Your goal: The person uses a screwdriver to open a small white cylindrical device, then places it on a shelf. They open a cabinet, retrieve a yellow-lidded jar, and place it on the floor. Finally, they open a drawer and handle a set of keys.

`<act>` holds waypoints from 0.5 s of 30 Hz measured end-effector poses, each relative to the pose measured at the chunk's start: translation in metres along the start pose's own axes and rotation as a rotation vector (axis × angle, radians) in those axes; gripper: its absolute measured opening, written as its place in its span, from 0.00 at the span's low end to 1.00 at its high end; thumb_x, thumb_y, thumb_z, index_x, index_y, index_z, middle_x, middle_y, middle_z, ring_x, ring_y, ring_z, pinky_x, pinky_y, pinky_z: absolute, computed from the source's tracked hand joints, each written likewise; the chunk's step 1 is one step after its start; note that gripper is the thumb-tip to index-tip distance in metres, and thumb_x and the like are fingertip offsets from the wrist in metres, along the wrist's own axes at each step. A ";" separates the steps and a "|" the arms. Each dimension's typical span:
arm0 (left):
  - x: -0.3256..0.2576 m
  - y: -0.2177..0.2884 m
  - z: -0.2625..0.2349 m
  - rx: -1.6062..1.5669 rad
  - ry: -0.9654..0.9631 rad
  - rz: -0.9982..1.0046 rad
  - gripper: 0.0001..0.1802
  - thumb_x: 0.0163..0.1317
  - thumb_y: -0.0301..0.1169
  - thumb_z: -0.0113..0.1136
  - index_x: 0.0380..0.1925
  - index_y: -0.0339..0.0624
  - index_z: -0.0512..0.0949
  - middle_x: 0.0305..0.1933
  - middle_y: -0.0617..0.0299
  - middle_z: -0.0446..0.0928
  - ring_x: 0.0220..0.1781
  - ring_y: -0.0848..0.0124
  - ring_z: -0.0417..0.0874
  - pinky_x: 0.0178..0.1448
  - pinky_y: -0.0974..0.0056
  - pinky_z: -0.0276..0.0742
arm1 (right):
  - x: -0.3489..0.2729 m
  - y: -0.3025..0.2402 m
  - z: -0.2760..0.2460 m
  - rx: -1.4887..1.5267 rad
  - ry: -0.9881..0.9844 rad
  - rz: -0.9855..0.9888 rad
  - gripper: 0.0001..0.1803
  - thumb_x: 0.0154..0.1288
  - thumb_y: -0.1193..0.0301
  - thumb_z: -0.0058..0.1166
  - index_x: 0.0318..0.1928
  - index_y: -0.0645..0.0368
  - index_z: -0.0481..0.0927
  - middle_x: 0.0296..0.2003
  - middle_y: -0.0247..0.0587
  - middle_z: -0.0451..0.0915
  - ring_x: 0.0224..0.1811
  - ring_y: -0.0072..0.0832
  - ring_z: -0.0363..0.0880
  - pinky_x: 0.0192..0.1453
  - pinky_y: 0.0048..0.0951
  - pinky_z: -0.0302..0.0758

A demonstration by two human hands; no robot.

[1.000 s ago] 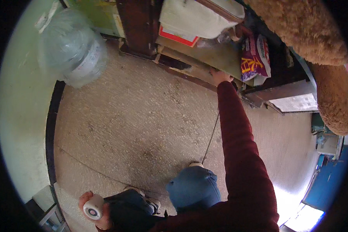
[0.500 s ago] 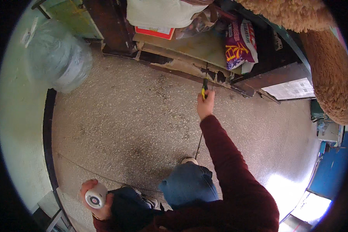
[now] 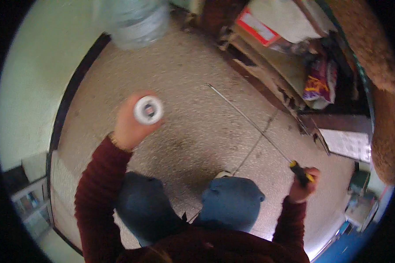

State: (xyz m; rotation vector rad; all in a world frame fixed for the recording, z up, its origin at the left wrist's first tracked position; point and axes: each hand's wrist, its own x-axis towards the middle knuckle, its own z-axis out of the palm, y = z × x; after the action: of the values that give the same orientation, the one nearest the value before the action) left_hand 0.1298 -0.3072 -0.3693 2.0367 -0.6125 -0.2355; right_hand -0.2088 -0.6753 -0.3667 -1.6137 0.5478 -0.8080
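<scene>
My left hand (image 3: 129, 125) is raised over the speckled floor (image 3: 184, 101) and grips a white roll of tape (image 3: 148, 110), its hole facing the camera. At lower right, my right hand (image 3: 303, 186) is closed on the black and yellow handle of a long screwdriver (image 3: 250, 122). Its thin metal shaft slants up and left across the floor toward the low shelves (image 3: 267, 65). Both sleeves are dark red. My knees in blue jeans (image 3: 232, 201) show below, between the arms.
A clear plastic bag (image 3: 136, 22) sits at the top left by the pale green wall (image 3: 35, 87). Cluttered wooden shelves hold a purple and yellow packet (image 3: 318, 83) and a white sack (image 3: 285, 17). A brown furry mass (image 3: 377, 79) fills the right rim.
My left hand has lifted the tape roll from low beside my knee to mid-height. My right hand has drawn back from the shelves, bringing the long screwdriver out with it.
</scene>
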 end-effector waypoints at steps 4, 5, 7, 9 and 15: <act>-0.002 -0.002 -0.004 0.065 0.117 0.178 0.28 0.40 0.29 0.77 0.45 0.45 0.77 0.45 0.56 0.79 0.47 0.55 0.80 0.53 0.55 0.74 | 0.020 -0.066 0.019 0.070 -0.236 -0.124 0.26 0.65 0.45 0.50 0.38 0.59 0.69 0.33 0.46 0.76 0.31 0.33 0.77 0.35 0.33 0.74; -0.004 -0.002 -0.008 0.071 0.140 0.226 0.27 0.40 0.28 0.76 0.44 0.45 0.77 0.44 0.55 0.79 0.46 0.53 0.80 0.53 0.54 0.74 | 0.024 -0.078 0.025 0.116 -0.281 -0.132 0.26 0.64 0.46 0.52 0.38 0.58 0.69 0.32 0.47 0.76 0.30 0.33 0.76 0.33 0.33 0.74; -0.006 -0.004 -0.014 0.133 0.162 0.295 0.29 0.41 0.27 0.78 0.46 0.45 0.76 0.46 0.58 0.77 0.48 0.60 0.79 0.53 0.60 0.74 | 0.030 -0.097 0.036 0.079 -0.335 -0.136 0.25 0.62 0.47 0.55 0.38 0.58 0.69 0.32 0.46 0.75 0.29 0.32 0.74 0.33 0.32 0.72; -0.011 -0.004 -0.018 0.113 0.200 0.346 0.29 0.41 0.27 0.78 0.46 0.45 0.76 0.46 0.58 0.77 0.49 0.59 0.78 0.53 0.59 0.74 | 0.035 -0.111 0.044 0.079 -0.378 -0.146 0.24 0.61 0.49 0.57 0.38 0.57 0.69 0.31 0.45 0.73 0.29 0.31 0.73 0.33 0.31 0.70; -0.021 -0.011 -0.023 0.101 0.258 0.318 0.24 0.40 0.28 0.74 0.41 0.50 0.78 0.44 0.62 0.79 0.49 0.59 0.79 0.55 0.54 0.69 | 0.045 -0.129 0.061 0.148 -0.498 -0.182 0.22 0.59 0.52 0.59 0.39 0.57 0.69 0.30 0.41 0.70 0.29 0.29 0.67 0.32 0.31 0.63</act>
State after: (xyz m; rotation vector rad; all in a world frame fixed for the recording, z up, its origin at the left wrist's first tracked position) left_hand 0.1248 -0.2745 -0.3682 1.9885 -0.7836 0.2469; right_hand -0.1438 -0.6433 -0.2361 -1.6626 -0.0129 -0.5319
